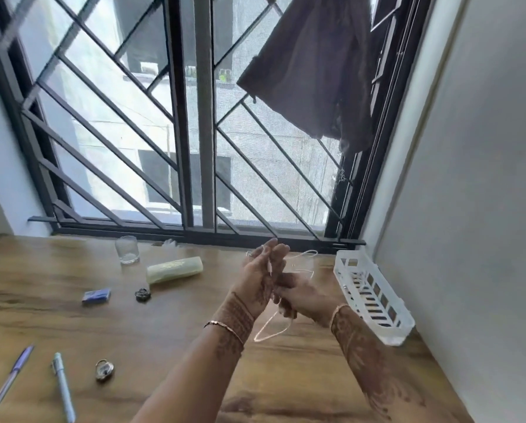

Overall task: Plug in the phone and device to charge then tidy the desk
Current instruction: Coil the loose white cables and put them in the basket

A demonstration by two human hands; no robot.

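Centre frame: I'm coiling thin white cable [271, 328], probably tidying. My left hand [260, 279] straight-fingered, serving as spool; right hand [300, 299] pinching cable. Next: stowing in white slotted plastic basket [351, 292], right.

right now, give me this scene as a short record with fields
left hand: fingers straight, cable runs across it
right hand: grips the cable
cable: white, a loop hangs below the right hand
desk left: glass, case, blue box, padlock, purple pen, pale pen
desk right: white basket
window: barred, dark cloth hanging
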